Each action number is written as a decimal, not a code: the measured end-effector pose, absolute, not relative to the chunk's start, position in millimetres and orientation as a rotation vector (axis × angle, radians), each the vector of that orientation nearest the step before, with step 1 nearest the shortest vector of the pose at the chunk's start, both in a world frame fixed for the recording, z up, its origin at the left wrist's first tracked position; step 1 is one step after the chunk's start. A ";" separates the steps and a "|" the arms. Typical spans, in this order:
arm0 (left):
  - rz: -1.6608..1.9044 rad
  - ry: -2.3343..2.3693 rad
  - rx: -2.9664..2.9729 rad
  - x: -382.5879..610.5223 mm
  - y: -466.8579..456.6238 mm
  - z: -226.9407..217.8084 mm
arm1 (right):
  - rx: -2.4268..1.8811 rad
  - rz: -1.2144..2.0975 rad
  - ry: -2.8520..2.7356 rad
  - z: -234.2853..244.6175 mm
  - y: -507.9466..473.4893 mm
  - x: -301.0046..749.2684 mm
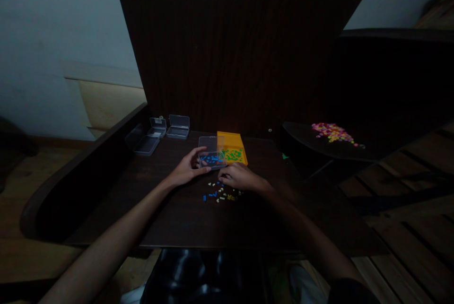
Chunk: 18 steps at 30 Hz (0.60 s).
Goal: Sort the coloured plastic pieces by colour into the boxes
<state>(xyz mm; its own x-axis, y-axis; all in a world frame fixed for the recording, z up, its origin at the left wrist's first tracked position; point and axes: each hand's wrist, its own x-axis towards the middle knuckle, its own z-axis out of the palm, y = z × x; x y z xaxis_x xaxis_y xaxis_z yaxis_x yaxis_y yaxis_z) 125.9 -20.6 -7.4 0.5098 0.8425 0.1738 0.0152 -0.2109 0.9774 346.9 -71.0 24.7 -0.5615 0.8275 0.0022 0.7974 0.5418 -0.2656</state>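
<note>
My left hand (187, 169) curls round the near left side of a small clear plastic box (212, 158) with its lid up, which holds several blue pieces. My right hand (238, 177) rests palm down just in front of the box, fingers bent over a scatter of small blue, white and yellow pieces (220, 194) on the dark table (184, 214). What its fingertips pinch, if anything, is hidden. An orange tray (232, 141) with green pieces (233, 155) sits right behind the clear box.
Three more clear boxes (158, 128) stand at the table's back left, one of them open. A pile of pink and yellow pieces (332, 132) lies on a dark side surface to the right. A tall dark wooden panel (234, 48) rises behind the table.
</note>
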 end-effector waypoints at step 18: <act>0.912 0.752 1.611 124.8 -19.7 -8.2 | -1.313 0.470 -2.724 26.1 -74.2 344.4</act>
<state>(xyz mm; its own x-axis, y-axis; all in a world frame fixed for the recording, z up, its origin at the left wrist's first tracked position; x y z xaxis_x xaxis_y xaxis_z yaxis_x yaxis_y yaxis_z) 124.8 -19.7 -8.2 0.5052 0.8444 0.1780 0.0136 -0.2141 0.9767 344.4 -74.2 26.1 -0.6293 0.7749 -0.0593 0.7500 0.5855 -0.3077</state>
